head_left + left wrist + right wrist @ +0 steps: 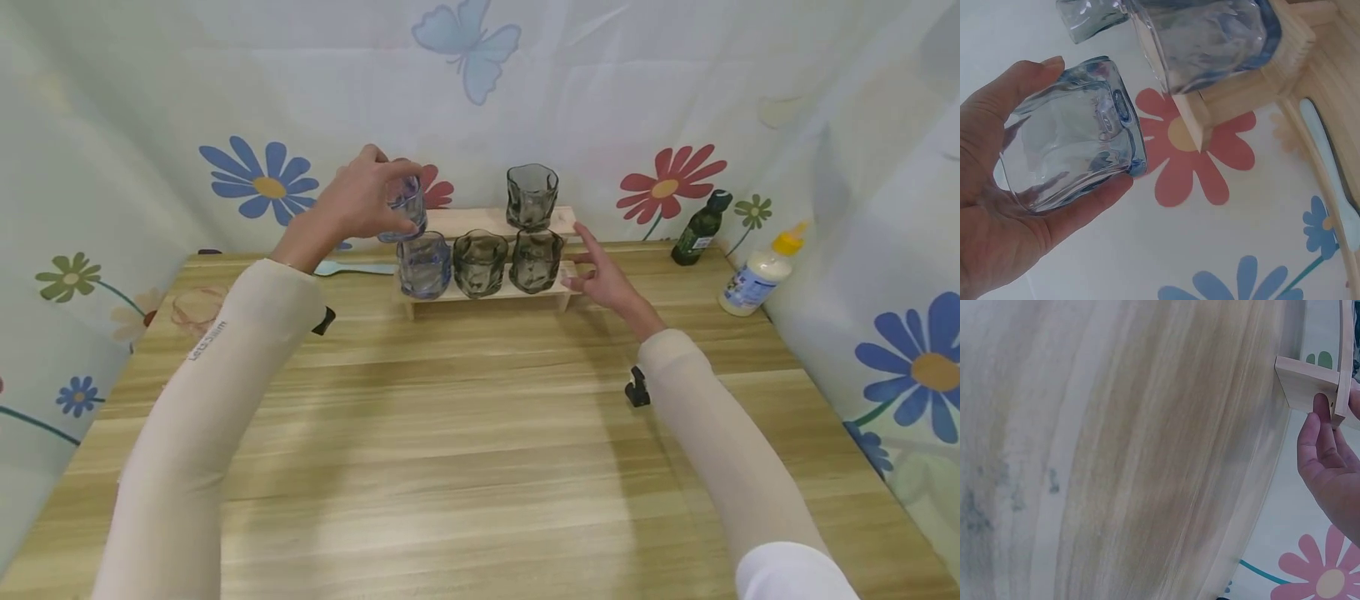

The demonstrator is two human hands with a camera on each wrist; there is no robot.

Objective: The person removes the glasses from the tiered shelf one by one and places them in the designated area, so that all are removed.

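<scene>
My left hand (352, 200) pinches a blue-tinted glass (406, 208) between thumb and fingers at the left end of the two-tier wooden rack (468, 221). In the left wrist view, the held glass (1075, 137) is apart from the rack (1235, 97). A grey glass (532, 196) stands at the right of the upper tier. Along the lower tier are a blue glass (424, 267) and two grey glasses (480, 265), (536, 262). My right hand (609, 282) holds the rack's right end; in the right wrist view its fingers (1324, 434) bend around the wood (1307, 378).
A light blue utensil (355, 268) lies left of the rack, with a pinkish looped item (198, 308) farther left. A dark green bottle (702, 229) and a white bottle with a yellow cap (757, 279) stand at the right. Flowered cloth (585, 92) hangs behind the table (450, 433).
</scene>
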